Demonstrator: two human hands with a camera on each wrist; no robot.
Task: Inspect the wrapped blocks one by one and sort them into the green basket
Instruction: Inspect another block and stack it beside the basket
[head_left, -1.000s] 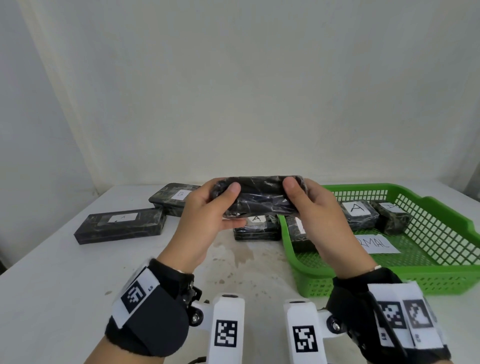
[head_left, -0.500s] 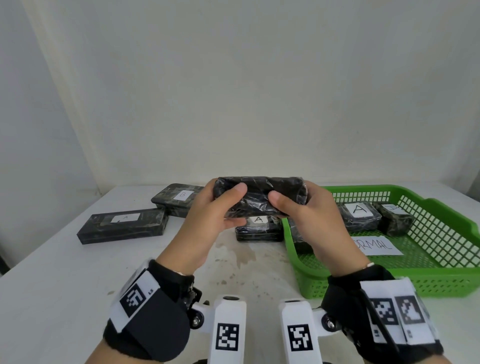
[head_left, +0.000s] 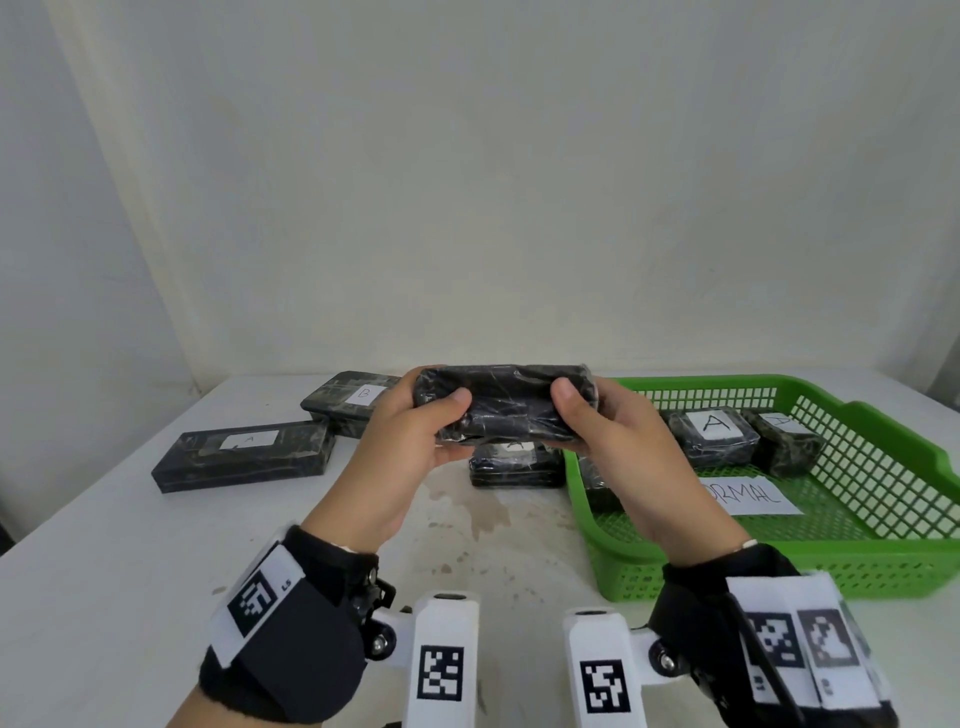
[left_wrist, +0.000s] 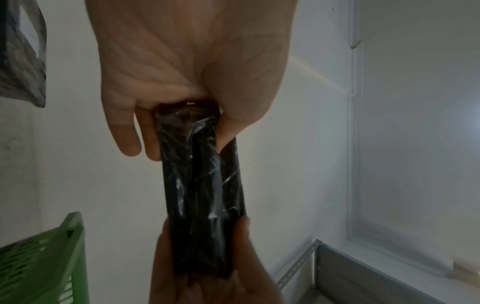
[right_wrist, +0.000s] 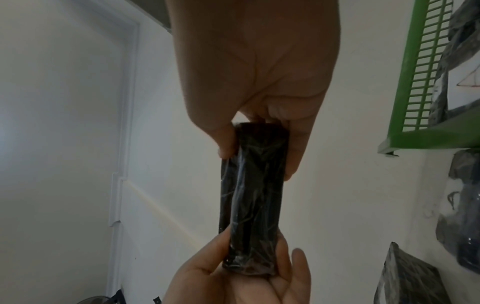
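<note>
Both hands hold one black wrapped block level above the table, its plain dark side toward me. My left hand grips its left end, thumb on the near face, and my right hand grips its right end the same way. The wrist views show the block end-on between thumb and fingers of each hand. The green basket stands at the right and holds several wrapped blocks, one labelled A, over a paper sheet. Its front left block is half hidden by my right hand.
Three more wrapped blocks lie on the white table: a long one labelled A at the left, one labelled B behind it, and one labelled A under the held block. A white wall rises behind the table.
The held block has stayed at about the same height while both thumbs shifted along its near face. The head view has tipped slightly, so the table sits lower in frame.
</note>
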